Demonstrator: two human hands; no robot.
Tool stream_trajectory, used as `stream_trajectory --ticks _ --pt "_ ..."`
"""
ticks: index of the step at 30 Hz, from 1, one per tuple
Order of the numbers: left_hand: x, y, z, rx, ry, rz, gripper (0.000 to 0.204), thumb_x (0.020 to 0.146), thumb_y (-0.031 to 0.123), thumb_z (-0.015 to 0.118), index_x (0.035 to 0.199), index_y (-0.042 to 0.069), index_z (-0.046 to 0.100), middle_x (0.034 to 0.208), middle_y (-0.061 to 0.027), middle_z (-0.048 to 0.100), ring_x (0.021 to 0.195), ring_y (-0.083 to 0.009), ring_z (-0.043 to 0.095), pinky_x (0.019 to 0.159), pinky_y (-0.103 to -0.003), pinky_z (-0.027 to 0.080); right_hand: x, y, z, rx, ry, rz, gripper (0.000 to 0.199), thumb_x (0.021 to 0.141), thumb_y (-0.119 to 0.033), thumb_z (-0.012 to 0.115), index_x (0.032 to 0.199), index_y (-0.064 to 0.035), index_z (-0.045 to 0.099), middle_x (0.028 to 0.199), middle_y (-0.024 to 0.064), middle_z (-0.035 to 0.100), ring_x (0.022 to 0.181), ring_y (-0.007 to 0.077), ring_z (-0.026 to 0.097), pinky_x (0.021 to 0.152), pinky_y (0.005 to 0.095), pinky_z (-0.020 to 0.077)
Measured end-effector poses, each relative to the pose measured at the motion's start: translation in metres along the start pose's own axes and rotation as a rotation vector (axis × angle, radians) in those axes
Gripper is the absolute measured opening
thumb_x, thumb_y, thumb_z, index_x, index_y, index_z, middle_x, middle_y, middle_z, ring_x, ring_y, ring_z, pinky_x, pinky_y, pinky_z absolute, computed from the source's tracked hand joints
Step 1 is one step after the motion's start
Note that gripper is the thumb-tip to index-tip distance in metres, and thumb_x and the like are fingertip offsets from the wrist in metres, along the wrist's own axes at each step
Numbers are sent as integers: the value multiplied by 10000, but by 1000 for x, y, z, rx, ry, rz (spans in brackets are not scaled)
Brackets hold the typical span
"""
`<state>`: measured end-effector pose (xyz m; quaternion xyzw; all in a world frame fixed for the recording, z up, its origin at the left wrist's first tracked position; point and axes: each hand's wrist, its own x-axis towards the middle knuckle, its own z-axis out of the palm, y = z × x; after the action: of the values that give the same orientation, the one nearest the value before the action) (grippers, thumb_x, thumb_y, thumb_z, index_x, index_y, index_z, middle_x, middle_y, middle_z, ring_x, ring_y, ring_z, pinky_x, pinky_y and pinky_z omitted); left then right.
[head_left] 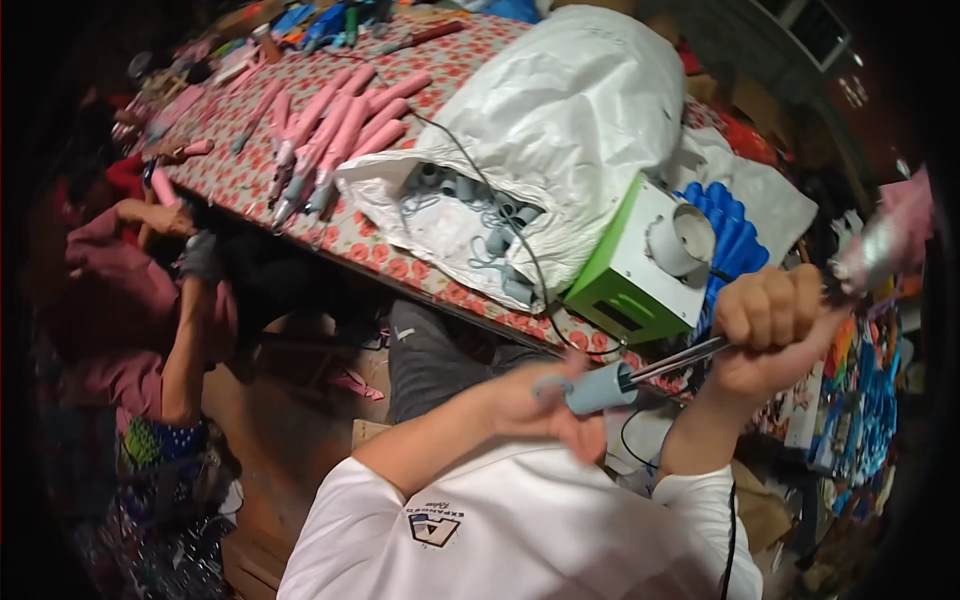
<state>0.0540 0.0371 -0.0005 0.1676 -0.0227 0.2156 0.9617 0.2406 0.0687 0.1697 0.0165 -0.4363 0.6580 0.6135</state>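
Note:
My right hand (768,330) is a fist around a folded umbrella. The umbrella's pink and silvery canopy (885,245) sticks out beyond the fist at the far right, smeared by motion. Out of the other side of the fist runs its thin metal shaft (680,360), slanting down to the left. A grey-blue cylindrical umbrella handle (602,388) with a cord loop sits at the shaft's end, its open mouth around the metal. My left hand (548,408), slightly blurred, holds this handle from its closed end, thumb above and fingers below.
On the table with a red-flowered cloth (385,250) lies a white sack (570,90) spilling several grey handles (518,212). Beside it stand a green and white box-shaped device (640,265) and blue bundles (725,240). Pink umbrellas (345,125) lie farther left. A co-worker (150,290) sits at left.

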Motion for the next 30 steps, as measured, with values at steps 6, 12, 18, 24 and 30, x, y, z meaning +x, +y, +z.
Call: stream_trajectory --ticks 6,12,18,24,30 --pt "-13 -11 7 1253 645 534 412 860 229 674 1173 -11 555 826 -109 662 636 -193 588 608 -275 488 -18 36 -45 52 386 -81 536 969 -553 333 577 -188 331 400 -91 303 344 31 196 411 222 254" --pt "-32 -1 -6 1205 592 501 401 805 161 719 1147 10 574 803 -68 643 644 -146 553 633 -239 455 -9 26 -38 -166 444 162 448 933 -493 490 886 -51 545 717 43 556 597 171 484 655 294 410" --pt "-44 -7 -5 860 561 307 343 860 220 670 1115 16 565 729 -49 586 608 -110 500 593 -208 415 21 27 -56 -193 170 -11 433 915 -428 502 1000 -12 588 973 124 632 1141 316 529 980 448 410" --pt "-44 -5 -6 303 504 417 418 906 434 578 1066 49 550 672 -13 514 532 -79 402 491 -199 339 -75 168 -52 -420 175 465 548 917 -481 451 1115 9 593 1123 174 606 1135 279 526 974 382 399" --pt "-81 66 -64 105 874 669 375 956 470 473 949 102 546 570 40 412 434 -56 306 390 -204 254 -113 156 -80 -583 262 758 440 915 -209 583 1275 26 491 1144 158 604 1064 187 556 933 292 432"
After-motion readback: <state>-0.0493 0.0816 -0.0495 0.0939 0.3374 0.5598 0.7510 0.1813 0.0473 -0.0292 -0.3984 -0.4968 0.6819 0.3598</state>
